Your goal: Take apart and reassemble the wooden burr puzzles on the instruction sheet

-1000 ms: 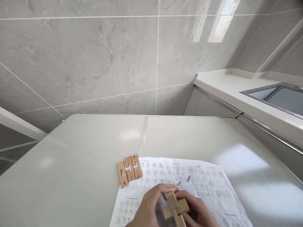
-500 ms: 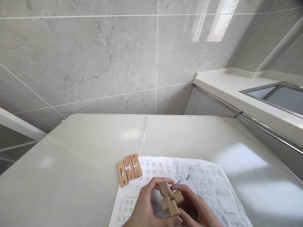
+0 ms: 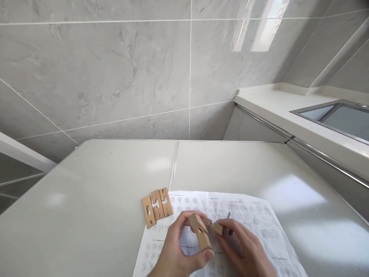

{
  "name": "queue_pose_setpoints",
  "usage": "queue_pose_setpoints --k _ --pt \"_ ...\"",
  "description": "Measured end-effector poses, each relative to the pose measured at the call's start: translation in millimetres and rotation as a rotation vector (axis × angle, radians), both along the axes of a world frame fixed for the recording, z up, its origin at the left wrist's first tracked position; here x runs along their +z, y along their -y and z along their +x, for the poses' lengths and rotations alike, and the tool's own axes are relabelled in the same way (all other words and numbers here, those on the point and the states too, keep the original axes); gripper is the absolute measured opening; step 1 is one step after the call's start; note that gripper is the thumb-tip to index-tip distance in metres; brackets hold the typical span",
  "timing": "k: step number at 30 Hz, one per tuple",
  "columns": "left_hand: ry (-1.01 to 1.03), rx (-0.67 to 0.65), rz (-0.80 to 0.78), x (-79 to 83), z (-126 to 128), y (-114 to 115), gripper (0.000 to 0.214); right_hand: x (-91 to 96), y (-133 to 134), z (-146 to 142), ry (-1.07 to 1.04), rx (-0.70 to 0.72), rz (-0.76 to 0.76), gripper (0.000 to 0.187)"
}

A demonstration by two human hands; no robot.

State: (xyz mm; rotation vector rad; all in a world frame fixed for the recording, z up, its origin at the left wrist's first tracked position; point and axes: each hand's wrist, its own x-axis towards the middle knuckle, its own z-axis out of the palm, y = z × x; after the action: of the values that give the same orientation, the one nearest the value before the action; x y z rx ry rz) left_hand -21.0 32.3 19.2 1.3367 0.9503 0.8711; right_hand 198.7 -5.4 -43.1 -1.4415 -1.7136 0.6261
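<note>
Between the thumb and fingers of my left hand [image 3: 180,246] are notched wooden puzzle blocks [image 3: 204,240], tilted and fitted against each other. My right hand [image 3: 245,246] pinches a smaller notched wooden puzzle piece [image 3: 218,229] by its right end. Its left end is close to the blocks in my left hand; I cannot tell whether they touch. Both hands are over a printed paper sheet [image 3: 276,246] with rows of small puzzle drawings. Left of the hands lie three flat wooden pieces with cut-outs [image 3: 158,207], side by side and marked with numbers, partly on the sheet.
The sheet lies on a white table [image 3: 86,200] with a seam down its middle. Behind stands a grey tiled wall [image 3: 115,69]. To the right is a white counter [image 3: 268,100] with a metal-framed sink [image 3: 340,115].
My right hand has moved right, drawing the smaller piece outward from the cross-shaped wooden puzzle. My left hand keeps the other blocks, which have shifted slightly up and left.
</note>
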Motion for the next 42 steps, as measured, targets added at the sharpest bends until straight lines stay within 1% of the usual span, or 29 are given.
queue_pose_setpoints --k 3,5,10,12,14,16,19,22,25,30,34,35,39,42 --pt "-0.017 -0.005 0.011 0.3 1.8 -1.2 0.053 1.0 -4.3 5.1 0.117 0.004 0.125 0.008" --pt "-0.015 -0.009 0.018 -0.2 2.7 -1.5 0.053 -1.2 -5.3 5.9 0.188 0.011 0.167 0.005" --pt "-0.056 -0.014 0.044 -3.2 2.9 0.2 0.052 -12.1 -3.2 -0.3 0.235 -0.01 0.189 0.007" --pt "-0.064 -0.023 0.052 -4.9 2.6 0.4 0.052 -12.9 -2.8 -2.0 0.23 -0.018 0.193 0.006" --pt "-0.054 -0.033 0.063 -6.4 2.5 0.0 0.053 -8.3 -3.3 -2.0 0.201 -0.008 0.188 0.009" --pt "-0.035 -0.037 0.078 -7.8 2.5 -0.6 0.055 1.4 -4.2 -0.8 0.128 0.033 0.163 0.016" --pt "-0.013 -0.052 0.1 -9.1 2.6 -0.9 0.06 19.4 -5.5 0.9 0.001 0.161 0.108 0.021" --pt "0.007 -0.088 0.114 -9.8 3.0 -0.6 0.062 31.5 -6.5 0.6 -0.063 0.252 0.109 0.023" --pt "0.024 -0.121 0.123 -10.4 3.8 0.0 0.066 33.8 -7.0 -1.3 -0.109 0.269 0.14 0.022" --pt "0.013 -0.174 0.138 -12.3 4.4 1.6 0.067 30.2 -8.0 -2.1 -0.132 0.289 0.172 0.018" --pt "0.013 -0.178 0.146 -13.4 4.4 1.6 0.067 31.2 -9.3 -0.6 -0.161 0.307 0.158 0.005" --pt "0.01 -0.179 0.147 -13.1 4.3 1.3 0.067 32.2 -9.6 -0.1 -0.168 0.311 0.148 0.006" --pt "-0.025 -0.185 0.131 -10.5 3.1 0.1 0.066 37.2 -10.4 1.7 -0.184 0.342 0.093 0.02" --pt "-0.049 -0.165 0.117 -8.4 0.9 -1.3 0.066 40.1 -10.2 2.6 -0.206 0.355 0.056 0.025"
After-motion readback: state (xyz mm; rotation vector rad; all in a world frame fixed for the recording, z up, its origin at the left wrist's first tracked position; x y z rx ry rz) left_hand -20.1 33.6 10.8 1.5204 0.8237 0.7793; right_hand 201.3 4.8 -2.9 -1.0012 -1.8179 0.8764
